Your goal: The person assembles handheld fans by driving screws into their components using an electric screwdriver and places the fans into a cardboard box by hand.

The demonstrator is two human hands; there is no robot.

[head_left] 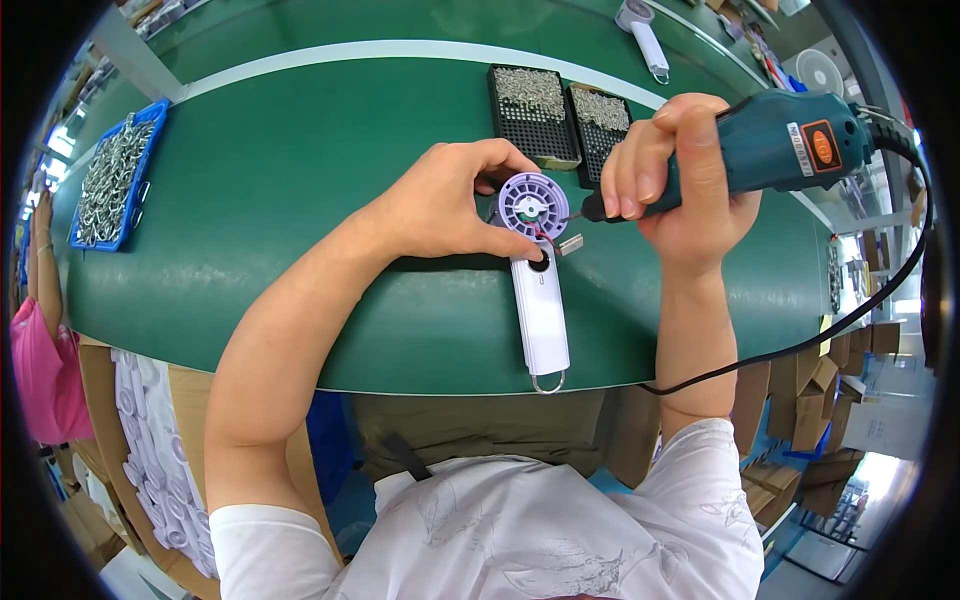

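the left hand point(450, 205) grips a white handheld fan point(541, 300) around its purple head point(522, 205), over the near side of the green table point(430, 340). the right hand point(695, 185) is wrapped around a teal electric screwdriver point(770, 145), its bit point(575, 216) just right of the head. farther sit two black trays point(535, 130) of small parts; far left, a blue tray point(143, 175).

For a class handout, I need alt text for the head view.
A left hand holds a white handheld device with a round purple head, while the right hand points a corded teal electric screwdriver at it. Black trays of small metal parts sit beyond on the green table.
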